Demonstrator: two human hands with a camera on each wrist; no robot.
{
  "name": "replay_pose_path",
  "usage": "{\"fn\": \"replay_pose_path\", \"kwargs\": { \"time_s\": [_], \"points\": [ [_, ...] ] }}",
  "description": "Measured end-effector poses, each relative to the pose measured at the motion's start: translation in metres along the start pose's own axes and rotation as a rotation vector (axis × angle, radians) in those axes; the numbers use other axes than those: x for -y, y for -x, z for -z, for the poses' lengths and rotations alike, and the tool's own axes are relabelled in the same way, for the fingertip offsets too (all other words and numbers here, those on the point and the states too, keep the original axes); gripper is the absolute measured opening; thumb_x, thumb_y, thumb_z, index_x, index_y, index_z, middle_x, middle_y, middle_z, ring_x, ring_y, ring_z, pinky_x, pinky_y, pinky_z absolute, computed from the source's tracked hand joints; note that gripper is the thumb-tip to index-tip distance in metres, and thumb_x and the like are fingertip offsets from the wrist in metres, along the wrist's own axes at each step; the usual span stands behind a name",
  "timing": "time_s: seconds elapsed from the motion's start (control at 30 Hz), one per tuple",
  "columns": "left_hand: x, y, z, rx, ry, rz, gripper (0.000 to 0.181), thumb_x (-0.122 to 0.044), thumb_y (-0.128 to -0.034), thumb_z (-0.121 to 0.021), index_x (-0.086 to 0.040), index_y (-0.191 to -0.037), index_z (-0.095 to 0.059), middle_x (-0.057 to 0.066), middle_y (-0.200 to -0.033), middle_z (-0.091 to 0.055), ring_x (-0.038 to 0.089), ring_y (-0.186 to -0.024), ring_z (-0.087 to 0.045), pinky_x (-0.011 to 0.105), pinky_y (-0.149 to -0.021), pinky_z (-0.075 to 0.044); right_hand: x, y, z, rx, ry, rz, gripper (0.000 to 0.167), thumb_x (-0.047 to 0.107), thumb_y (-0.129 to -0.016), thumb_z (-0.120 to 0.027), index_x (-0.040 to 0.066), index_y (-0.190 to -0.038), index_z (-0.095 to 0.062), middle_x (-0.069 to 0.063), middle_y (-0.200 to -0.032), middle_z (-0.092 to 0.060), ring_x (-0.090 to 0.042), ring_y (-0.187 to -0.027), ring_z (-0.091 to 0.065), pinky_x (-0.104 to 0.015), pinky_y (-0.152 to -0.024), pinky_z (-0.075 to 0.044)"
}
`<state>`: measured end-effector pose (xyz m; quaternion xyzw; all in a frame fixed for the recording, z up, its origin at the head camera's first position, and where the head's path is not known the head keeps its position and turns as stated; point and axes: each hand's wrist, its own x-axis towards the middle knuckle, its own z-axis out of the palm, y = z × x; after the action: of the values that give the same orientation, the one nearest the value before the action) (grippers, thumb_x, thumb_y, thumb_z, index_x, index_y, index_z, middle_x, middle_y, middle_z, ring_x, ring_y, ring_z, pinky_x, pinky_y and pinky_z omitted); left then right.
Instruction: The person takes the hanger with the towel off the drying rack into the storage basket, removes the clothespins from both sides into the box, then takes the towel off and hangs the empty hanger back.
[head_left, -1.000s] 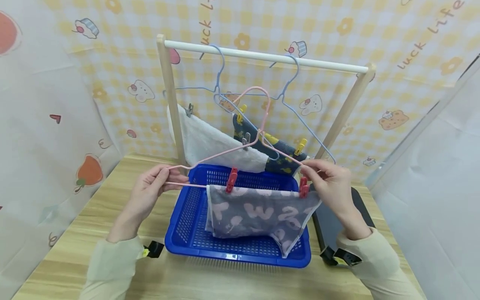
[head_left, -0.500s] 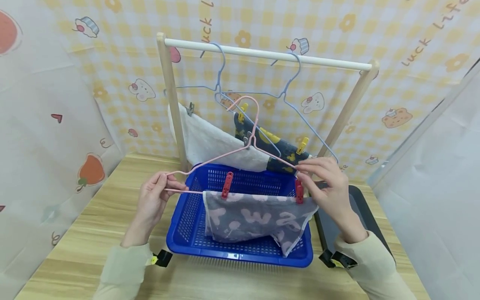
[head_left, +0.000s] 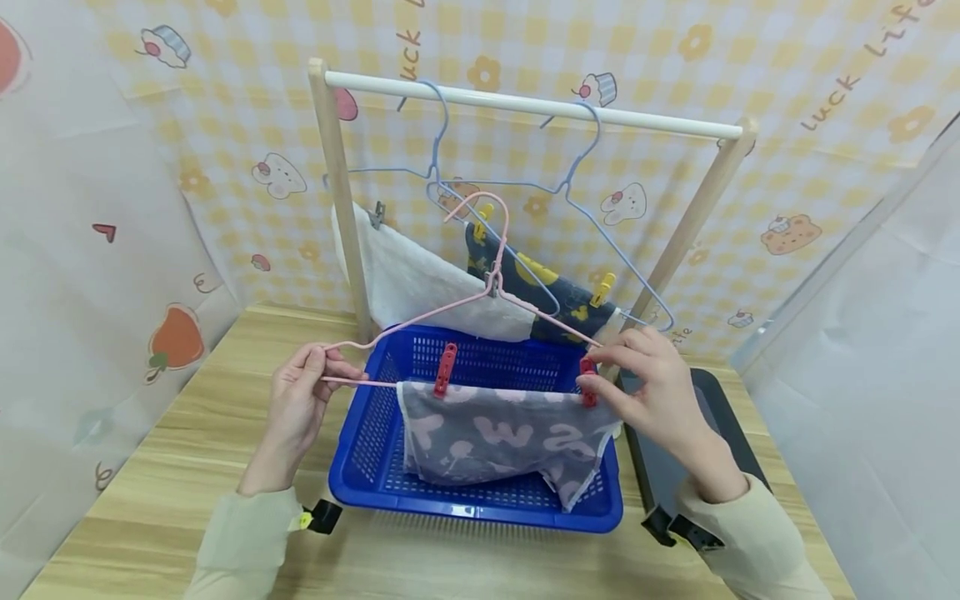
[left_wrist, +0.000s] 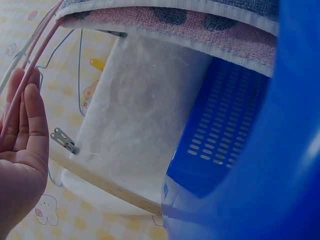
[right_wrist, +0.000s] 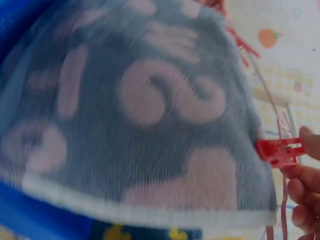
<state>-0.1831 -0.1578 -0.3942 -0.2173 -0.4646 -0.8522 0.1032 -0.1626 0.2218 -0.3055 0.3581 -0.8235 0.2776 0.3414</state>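
A pink wire hanger is held up over the blue basket. My left hand pinches its left end between thumb and fingers. Folded over its lower bar is a grey towel with pink letters, fastened by a red clothespin on the left and another red clothespin on the right. My right hand pinches that right clothespin; in the right wrist view, thumb and fingers lie on either side of the clothespin's end. Part of the hanger's right end is hidden behind the hand.
Behind the basket stands a rack with a white rail. Two blue hangers hang there, carrying a white towel and a dark yellow-patterned towel with clips. A dark grey tray lies right of the basket on the wooden table.
The pink hanger and grey towel have shifted slightly left, and the hanger's hook has dropped lower. My right hand has moved from the hanger's right arm down to the right red clothespin.
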Motion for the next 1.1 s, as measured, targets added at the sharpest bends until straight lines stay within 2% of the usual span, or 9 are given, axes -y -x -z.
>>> {"fn": "replay_pose_path", "kwargs": {
  "time_s": [0.13, 0.23, 0.33, 0.47, 0.6, 0.73, 0.87, 1.0, 1.1],
  "points": [
    [0.000, 0.000, 0.000, -0.017, 0.001, -0.002, 0.026, -0.013, -0.1018, -0.037, -0.001, -0.092, -0.058, 0.008, -0.078, -0.070, 0.016, -0.074, -0.069, 0.025, -0.073, -0.056, 0.003, 0.001, 0.000, -0.010, -0.102, -0.116, 0.010, 0.011, -0.075, -0.079, 0.006, -0.081, -0.072, -0.001, -0.076, -0.064, -0.012, -0.076, -0.050, -0.021, -0.066, -0.038],
    [0.001, -0.001, 0.001, -0.020, 0.008, -0.008, 0.027, -0.012, -0.1019, -0.036, 0.000, -0.092, -0.058, 0.008, -0.077, -0.070, 0.016, -0.073, -0.069, 0.025, -0.072, -0.056, 0.006, 0.000, 0.002, -0.037, -0.164, -0.252, 0.017, -0.007, -0.069, -0.078, 0.005, -0.080, -0.073, 0.000, -0.078, -0.066, -0.009, -0.078, -0.053, -0.017, -0.067, -0.042],
    [0.001, -0.002, 0.001, -0.023, 0.006, -0.009, 0.027, -0.012, -0.1018, -0.036, 0.000, -0.092, -0.058, 0.008, -0.077, -0.070, 0.016, -0.073, -0.069, 0.024, -0.072, -0.056, 0.010, -0.002, 0.006, -0.053, -0.253, -0.387, 0.015, -0.010, -0.073, -0.073, 0.003, -0.082, -0.072, 0.002, -0.081, -0.066, -0.009, -0.079, -0.054, -0.018, -0.062, -0.044],
    [0.001, -0.002, 0.001, -0.029, 0.001, -0.008, 0.026, -0.013, -0.1016, -0.037, -0.001, -0.092, -0.059, 0.008, -0.077, -0.070, 0.016, -0.073, -0.069, 0.024, -0.071, -0.056, 0.013, -0.004, 0.015, -0.044, -0.357, -0.511, 0.011, -0.009, -0.079, -0.069, -0.001, -0.087, -0.069, 0.004, -0.084, -0.065, -0.011, -0.075, -0.057, -0.019, -0.057, -0.046],
    [0.001, -0.002, 0.001, -0.036, 0.018, -0.012, 0.026, -0.013, -0.1015, -0.038, -0.002, -0.093, -0.060, 0.009, -0.077, -0.070, 0.016, -0.073, -0.069, 0.024, -0.069, -0.056, 0.015, -0.004, 0.026, -0.040, -0.369, -0.621, 0.009, -0.003, -0.082, -0.069, -0.004, -0.090, -0.066, 0.006, -0.077, -0.068, -0.010, -0.066, -0.064, -0.019, -0.055, -0.051],
    [0.001, -0.002, 0.002, -0.040, 0.028, -0.013, 0.027, -0.013, -0.1016, -0.037, -0.001, -0.093, -0.060, 0.009, -0.077, -0.070, 0.016, -0.073, -0.069, 0.023, -0.069, -0.056, 0.014, 0.001, 0.037, -0.079, -0.298, -0.702, 0.012, 0.000, -0.081, -0.072, -0.005, -0.090, -0.066, 0.008, -0.070, -0.069, -0.009, -0.059, -0.066, -0.018, -0.054, -0.053],
    [0.001, -0.001, 0.003, -0.032, 0.041, -0.020, 0.028, -0.012, -0.1017, -0.036, -0.001, -0.093, -0.060, 0.010, -0.077, -0.070, 0.017, -0.073, -0.069, 0.023, -0.068, -0.056, 0.010, 0.011, 0.053, -0.119, -0.211, -0.724, 0.010, -0.002, -0.080, -0.071, -0.005, -0.087, -0.065, 0.006, -0.065, -0.067, -0.009, -0.053, -0.063, -0.015, -0.055, -0.052],
    [0.000, -0.001, 0.004, -0.022, 0.068, -0.031, 0.028, -0.010, -0.1018, -0.035, 0.002, -0.093, -0.059, 0.011, -0.077, -0.070, 0.018, -0.073, -0.069, 0.024, -0.069, -0.056, 0.001, 0.026, 0.069, -0.141, -0.102, -0.805, 0.008, 0.002, -0.080, -0.073, 0.003, -0.084, -0.066, 0.009, -0.061, -0.064, -0.006, -0.049, -0.059, -0.012, -0.051, -0.045],
    [0.000, -0.002, 0.004, -0.021, 0.071, -0.033, 0.028, -0.010, -0.1018, -0.035, 0.002, -0.093, -0.059, 0.011, -0.077, -0.070, 0.018, -0.073, -0.070, 0.024, -0.069, -0.056, -0.012, 0.039, 0.076, -0.111, -0.007, -0.874, 0.010, 0.012, -0.081, -0.074, 0.006, -0.085, -0.067, 0.012, -0.060, -0.063, -0.004, -0.051, -0.056, -0.014, -0.048, -0.041]
  ]
}}
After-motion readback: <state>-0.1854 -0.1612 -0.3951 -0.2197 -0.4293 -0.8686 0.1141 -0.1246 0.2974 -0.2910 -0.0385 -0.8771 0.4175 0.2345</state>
